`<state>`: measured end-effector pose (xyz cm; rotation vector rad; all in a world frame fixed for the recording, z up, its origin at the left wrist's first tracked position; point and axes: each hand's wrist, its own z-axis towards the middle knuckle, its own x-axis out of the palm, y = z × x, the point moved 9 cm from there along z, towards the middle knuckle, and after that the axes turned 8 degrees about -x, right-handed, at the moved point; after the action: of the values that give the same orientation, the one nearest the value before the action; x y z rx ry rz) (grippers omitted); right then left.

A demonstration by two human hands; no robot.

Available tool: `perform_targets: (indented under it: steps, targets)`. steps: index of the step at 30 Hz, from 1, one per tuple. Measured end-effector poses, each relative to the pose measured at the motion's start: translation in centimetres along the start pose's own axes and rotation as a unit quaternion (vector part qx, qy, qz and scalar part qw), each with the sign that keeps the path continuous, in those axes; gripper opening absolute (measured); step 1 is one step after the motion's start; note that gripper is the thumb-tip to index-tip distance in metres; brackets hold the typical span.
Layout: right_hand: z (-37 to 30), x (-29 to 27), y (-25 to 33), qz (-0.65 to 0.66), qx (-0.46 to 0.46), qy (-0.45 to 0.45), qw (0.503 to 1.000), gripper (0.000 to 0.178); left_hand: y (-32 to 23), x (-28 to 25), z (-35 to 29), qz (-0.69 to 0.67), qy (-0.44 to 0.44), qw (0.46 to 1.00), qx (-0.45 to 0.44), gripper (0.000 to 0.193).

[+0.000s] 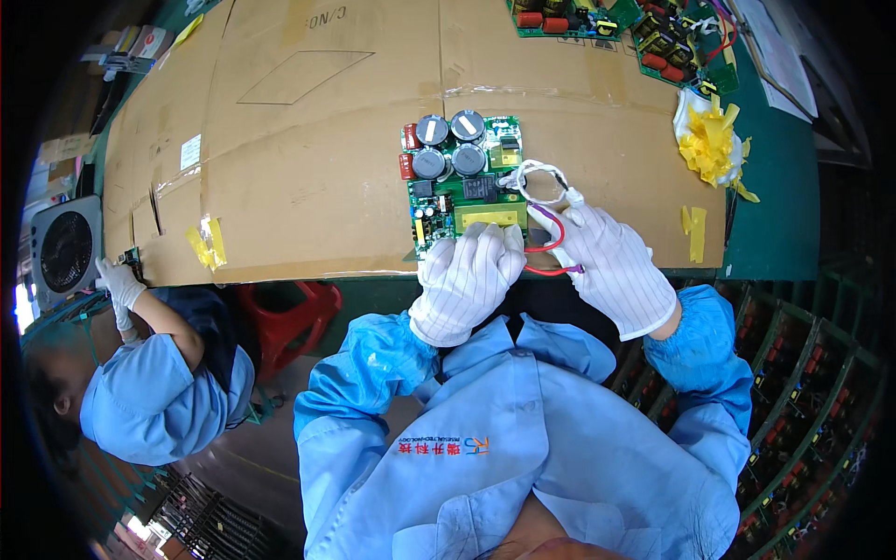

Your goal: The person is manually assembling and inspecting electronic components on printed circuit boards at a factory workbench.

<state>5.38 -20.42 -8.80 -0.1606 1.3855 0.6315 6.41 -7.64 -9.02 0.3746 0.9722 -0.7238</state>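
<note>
A green circuit board [444,199] lies on the cardboard near the table's front edge. It carries several large grey capacitors [449,147], red parts along its left side and a yellow-wrapped transformer [489,217]. My left hand [469,280], in a white striped glove, has its fingers curled over the board's near edge. At the board's right side, my gloved right hand [611,266] pinches wires. A white cable [539,166] loops from the board to its fingertips. Red wires [553,235] with purple ends curve between the two hands; my fingers partly hide their ends.
More circuit boards [667,56] stand at the far right, beside a pile of yellow tape scraps [711,145]. Tape strips [693,233] stick to the cardboard [308,177]. Racks of boards [793,401] fill the lower right. At left, a co-worker [168,373] sits near a fan [65,250] and a red stool [291,322].
</note>
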Motion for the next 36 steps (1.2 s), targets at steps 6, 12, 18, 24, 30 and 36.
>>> perform_targets:
  steps: [6, 12, 18, 24, 30, 36]
  targets:
    - [-0.4, 1.4, -0.5, 0.018, 0.021, 0.075, 0.997, 0.043, 0.0, 0.1, -0.1, 0.006, 0.012, 1.000, 0.012, 0.013]
    - [0.3, 1.2, -0.2, 0.005, -0.015, 0.091, 0.996, 0.039, 0.4, 0.6, -0.7, -0.032, -0.002, 0.999, -0.018, 0.014]
    - [0.6, 2.1, 0.2, -0.066, -0.026, 0.114, 0.991, 0.035, 0.5, 0.6, -0.3, -0.038, 0.024, 0.999, 0.004, 0.015]
    - [1.0, 2.4, -0.6, -0.005, 0.006, 0.020, 1.000, 0.055, 0.5, 0.5, -0.4, -0.025, 0.006, 1.000, 0.004, 0.013]
    - [3.4, -1.4, -0.8, -0.020, 0.007, 0.011, 1.000, 0.055, 0.3, 0.2, -0.1, -0.012, -0.007, 1.000, 0.027, 0.023]
    - [1.7, -0.2, -2.0, 0.041, 0.001, 0.072, 0.997, 0.051, 0.6, -0.3, -0.3, 0.009, 0.007, 0.999, 0.030, 0.029]
